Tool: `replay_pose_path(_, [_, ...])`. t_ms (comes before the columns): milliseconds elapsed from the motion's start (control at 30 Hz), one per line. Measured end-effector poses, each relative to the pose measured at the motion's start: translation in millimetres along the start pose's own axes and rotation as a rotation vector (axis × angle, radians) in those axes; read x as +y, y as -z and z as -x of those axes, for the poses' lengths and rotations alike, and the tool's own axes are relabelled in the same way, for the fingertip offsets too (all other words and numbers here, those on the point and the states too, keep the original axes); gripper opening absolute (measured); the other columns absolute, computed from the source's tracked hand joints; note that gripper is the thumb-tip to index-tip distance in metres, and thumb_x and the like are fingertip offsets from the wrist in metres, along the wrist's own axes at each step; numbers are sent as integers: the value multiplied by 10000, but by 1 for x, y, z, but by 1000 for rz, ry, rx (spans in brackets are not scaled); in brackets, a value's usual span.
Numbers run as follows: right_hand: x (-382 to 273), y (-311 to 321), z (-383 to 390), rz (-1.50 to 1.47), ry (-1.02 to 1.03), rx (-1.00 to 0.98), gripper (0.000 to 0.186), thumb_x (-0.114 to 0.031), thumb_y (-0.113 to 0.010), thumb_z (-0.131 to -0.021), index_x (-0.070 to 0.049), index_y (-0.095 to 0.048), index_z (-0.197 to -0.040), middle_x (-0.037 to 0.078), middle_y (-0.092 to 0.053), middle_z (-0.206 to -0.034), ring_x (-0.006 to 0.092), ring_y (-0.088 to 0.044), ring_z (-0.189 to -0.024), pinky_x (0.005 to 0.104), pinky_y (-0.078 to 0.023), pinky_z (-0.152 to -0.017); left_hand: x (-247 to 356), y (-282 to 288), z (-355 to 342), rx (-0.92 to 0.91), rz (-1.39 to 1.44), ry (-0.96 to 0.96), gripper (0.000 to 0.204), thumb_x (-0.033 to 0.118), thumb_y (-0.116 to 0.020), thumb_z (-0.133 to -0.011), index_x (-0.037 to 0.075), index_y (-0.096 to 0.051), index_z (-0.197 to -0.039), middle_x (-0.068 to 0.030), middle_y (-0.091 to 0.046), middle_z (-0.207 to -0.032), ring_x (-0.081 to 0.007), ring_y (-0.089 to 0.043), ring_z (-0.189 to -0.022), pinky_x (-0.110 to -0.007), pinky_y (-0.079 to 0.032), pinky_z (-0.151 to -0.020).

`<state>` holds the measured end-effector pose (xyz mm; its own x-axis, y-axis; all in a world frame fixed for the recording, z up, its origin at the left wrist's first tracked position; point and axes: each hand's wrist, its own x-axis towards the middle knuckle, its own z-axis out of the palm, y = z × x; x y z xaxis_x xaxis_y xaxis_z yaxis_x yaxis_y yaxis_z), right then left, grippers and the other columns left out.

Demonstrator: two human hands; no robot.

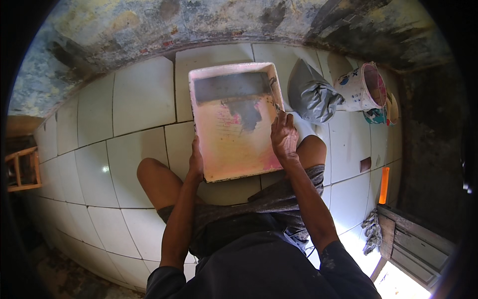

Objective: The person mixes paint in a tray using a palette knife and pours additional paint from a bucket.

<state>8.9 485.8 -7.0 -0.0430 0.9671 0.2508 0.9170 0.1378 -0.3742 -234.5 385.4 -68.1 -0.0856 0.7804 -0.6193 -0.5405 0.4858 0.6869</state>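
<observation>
A pink, paint-stained roller tray (234, 124) rests on the white tiled floor between my knees, with grey paint pooled in its far end. My left hand (195, 163) grips the tray's left rim near its close corner. My right hand (284, 137) lies on the tray's right rim, fingers curled over the edge. I am squatting, in grey shorts and a dark top.
A grey plastic bag (311, 94) and a white paint bucket (361, 87) with pink inside lie to the right. Smaller tins (383, 114) sit beside the bucket. An orange handle (384, 185) and a wooden door (413, 244) are at right; a wooden stool (22, 169) stands at left. A stained wall (199, 25) runs behind.
</observation>
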Motion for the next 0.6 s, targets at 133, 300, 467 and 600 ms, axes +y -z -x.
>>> replay_pose_path(133, [-4, -3, -5, -65, -19, 76, 218, -108, -508, -875, -22, -481, -1073, 191, -526, -867, 403, -582, -673, 494, -487, -585, 2, 0, 3, -1, 2, 23, 766, 641, -319, -892, 16, -421, -1322, -113, -510, -1256, -211, -509, -1102, -318, -407, -938])
replay_pose_path(300, [5, -25, -11, -301, -116, 139, 210, -118, -530, -860, -3, -537, -1036, 214, -584, -840, 417, -578, -691, 489, -466, -640, -1, 4, -2, -62, 41, 10, 719, 601, -306, -919, 37, -351, -1363, -108, -468, -1295, -215, -483, -1136, -333, -410, -951])
replay_pose_path(467, [-8, -42, -1, -468, -241, 121, 188, -127, -573, -829, 25, -597, -936, 223, -613, -763, 362, -605, -700, 427, -467, -643, 0, 5, 0, -74, 79, 38, 703, 586, -289, -934, 45, -319, -1383, -99, -441, -1326, -216, -455, -1168, -346, -393, -974])
replay_pose_path(600, [-20, -74, 2, -700, -339, 98, 152, -107, -593, -812, 24, -616, -885, 192, -624, -756, 281, -620, -694, 378, -473, -636, -1, 0, -3, -86, 68, 8, 738, 614, -296, -918, 38, -337, -1377, -98, -455, -1323, -222, -460, -1173, -341, -380, -985])
